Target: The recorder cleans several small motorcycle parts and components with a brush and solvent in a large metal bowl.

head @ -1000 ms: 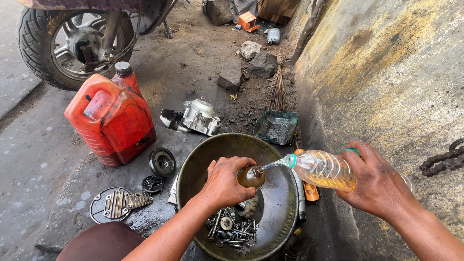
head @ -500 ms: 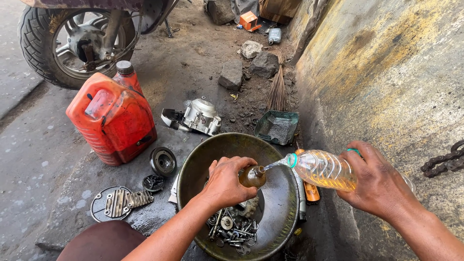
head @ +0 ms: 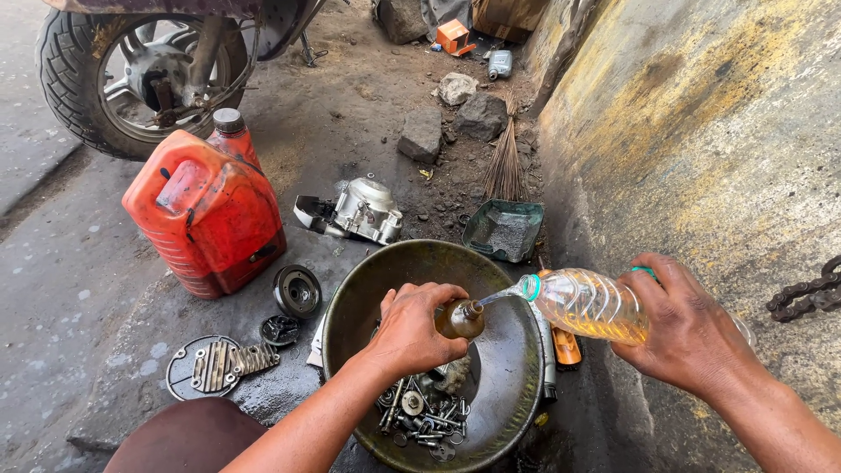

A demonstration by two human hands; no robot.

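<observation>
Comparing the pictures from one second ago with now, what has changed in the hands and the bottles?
Almost nothing changed. The right hand still tips the clear plastic bottle of yellow liquid, streaming into the small brown glass bottle that the left hand still holds over the dark round metal pan. The whole view drifted slightly; the bolts in the pan and the red jerrycan stayed put.

Over the metal basin (head: pixel 512 398), the left hand (head: pixel 410 331) grips a small brown bottle (head: pixel 459 320). The right hand (head: pixel 688 333), just right of the basin, tips a clear plastic bottle (head: pixel 585 306) whose yellow liquid streams into the small one. Bolts (head: pixel 425 416) lie in the basin; a red jerrycan (head: pixel 206 215) stands to its left.
</observation>
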